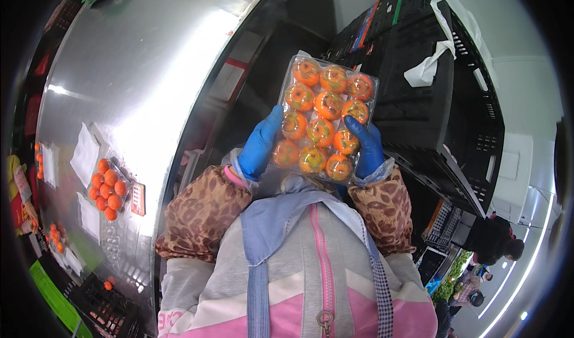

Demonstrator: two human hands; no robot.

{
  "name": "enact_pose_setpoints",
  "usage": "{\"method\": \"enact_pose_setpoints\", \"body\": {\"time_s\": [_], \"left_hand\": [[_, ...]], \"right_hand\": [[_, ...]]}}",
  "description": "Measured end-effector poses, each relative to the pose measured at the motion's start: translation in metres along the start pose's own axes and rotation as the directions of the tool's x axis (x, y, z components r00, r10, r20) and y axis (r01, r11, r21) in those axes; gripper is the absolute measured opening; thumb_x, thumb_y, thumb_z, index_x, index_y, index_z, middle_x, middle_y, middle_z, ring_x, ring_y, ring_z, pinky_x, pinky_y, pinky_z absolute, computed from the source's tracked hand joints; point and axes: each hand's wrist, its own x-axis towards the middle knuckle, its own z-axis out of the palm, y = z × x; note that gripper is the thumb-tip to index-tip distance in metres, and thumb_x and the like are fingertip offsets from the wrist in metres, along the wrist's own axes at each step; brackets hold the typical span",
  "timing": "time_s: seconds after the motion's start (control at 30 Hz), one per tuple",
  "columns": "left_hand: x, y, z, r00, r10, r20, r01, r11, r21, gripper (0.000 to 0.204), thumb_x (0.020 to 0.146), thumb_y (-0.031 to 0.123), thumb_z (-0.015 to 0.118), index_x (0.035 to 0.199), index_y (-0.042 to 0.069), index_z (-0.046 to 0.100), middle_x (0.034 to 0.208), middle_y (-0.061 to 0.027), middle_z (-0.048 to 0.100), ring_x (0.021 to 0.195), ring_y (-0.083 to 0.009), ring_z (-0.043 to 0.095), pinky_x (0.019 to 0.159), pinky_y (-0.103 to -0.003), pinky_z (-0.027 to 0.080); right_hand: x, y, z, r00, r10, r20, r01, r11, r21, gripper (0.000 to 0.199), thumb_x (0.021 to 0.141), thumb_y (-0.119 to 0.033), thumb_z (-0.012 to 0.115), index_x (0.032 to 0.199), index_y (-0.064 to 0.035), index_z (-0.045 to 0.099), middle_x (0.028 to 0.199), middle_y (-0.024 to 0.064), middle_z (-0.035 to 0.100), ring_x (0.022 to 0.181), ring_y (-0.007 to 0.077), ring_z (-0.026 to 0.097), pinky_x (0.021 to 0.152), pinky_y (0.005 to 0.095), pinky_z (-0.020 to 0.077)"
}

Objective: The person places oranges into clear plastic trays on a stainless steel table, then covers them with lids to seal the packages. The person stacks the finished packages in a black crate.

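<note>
A clear plastic clamshell pack of orange persimmons [321,127] is in front of my chest, several fruits showing in rows through the lid. My left hand [261,143], in a blue glove, grips its left side. On the right side my right hand [368,146], also blue-gloved, wraps the edge with the thumb pressed on the lid. The fingers under the pack are hidden. Brown patterned sleeve covers are on both my forearms.
Left of me a shiny steel table [149,93] carries a clear tray of persimmons [107,188] and white sheets [86,149]. Large black crates [412,116] stand close on my right, a white strip [427,69] hanging there. Another black crate [104,314] is at lower left. People appear far right.
</note>
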Motion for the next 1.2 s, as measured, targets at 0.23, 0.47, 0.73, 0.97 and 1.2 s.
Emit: {"method": "enact_pose_setpoints", "body": {"time_s": [0.23, 0.47, 0.73, 0.97, 1.2], "left_hand": [[-0.015, 0.021, -0.017, 0.999, -0.050, 0.009, 0.050, 0.993, -0.109, 0.055, 0.100, 0.044, 0.035, 0.135, 0.002, 0.042, 0.131, -0.0109, 0.052, 0.115, -0.0202, 0.055, 0.097, -0.033, 0.046], [-0.034, 0.048, -0.019, 0.979, 0.171, 0.112, -0.187, 0.970, 0.153, 0.056, 0.099, 0.037, 0.042, 0.139, -0.001, 0.034, 0.137, -0.0109, 0.045, 0.122, -0.0194, 0.047, 0.102, -0.032, 0.039], [-0.041, 0.075, 0.037, 0.859, 0.233, 0.456, -0.401, 0.859, 0.317, 0.074, 0.090, 0.043, 0.055, 0.144, 0.002, 0.025, 0.135, -0.0129, 0.044, 0.109, -0.0189, 0.053, 0.094, -0.032, 0.041], [-0.022, 0.045, 0.070, 0.909, 0.213, 0.359, -0.394, 0.718, 0.574, 0.063, 0.082, 0.012, 0.066, 0.138, 0.003, 0.039, 0.125, -0.0121, 0.053, 0.109, -0.0200, 0.054, 0.094, -0.032, 0.043], [0.031, -0.012, 0.149, 0.771, 0.356, 0.527, -0.566, 0.005, 0.824, 0.090, 0.069, 0.023, 0.082, 0.141, 0.004, 0.031, 0.143, -0.0180, 0.034, 0.129, -0.0330, 0.041, 0.104, -0.037, 0.038]], "right_hand": [[0.021, 0.018, 0.011, 0.983, 0.184, 0.031, -0.186, 0.975, 0.123, 0.044, 0.086, -0.023, 0.062, 0.122, 0.0007, 0.051, 0.113, 0.0140, 0.060, 0.100, 0.0238, 0.062, 0.086, 0.0361, 0.0520], [0.010, -0.001, 0.054, 0.992, 0.104, 0.071, -0.114, 0.983, 0.141, 0.044, 0.086, -0.019, 0.060, 0.124, 0.0009, 0.050, 0.114, 0.0139, 0.060, 0.102, 0.0254, 0.062, 0.088, 0.0387, 0.0519], [-0.091, -0.125, -0.017, 0.363, -0.822, 0.439, 0.565, -0.181, -0.805, 0.047, 0.085, -0.016, 0.061, 0.126, 0.0029, 0.049, 0.121, 0.0163, 0.056, 0.110, 0.0269, 0.058, 0.091, 0.0391, 0.0490], [-0.123, -0.301, -0.111, 0.466, -0.835, 0.292, 0.275, -0.177, -0.945, 0.034, 0.085, -0.009, 0.065, 0.116, 0.0006, 0.057, 0.105, 0.0098, 0.064, 0.091, 0.0166, 0.063, 0.081, 0.0299, 0.0516], [-0.029, -0.304, -0.203, 0.865, -0.493, 0.093, 0.172, 0.117, -0.978, 0.051, 0.074, -0.027, 0.077, 0.115, -0.0023, 0.059, 0.103, 0.0125, 0.067, 0.094, 0.0189, 0.064, 0.085, 0.0332, 0.0509]]}}
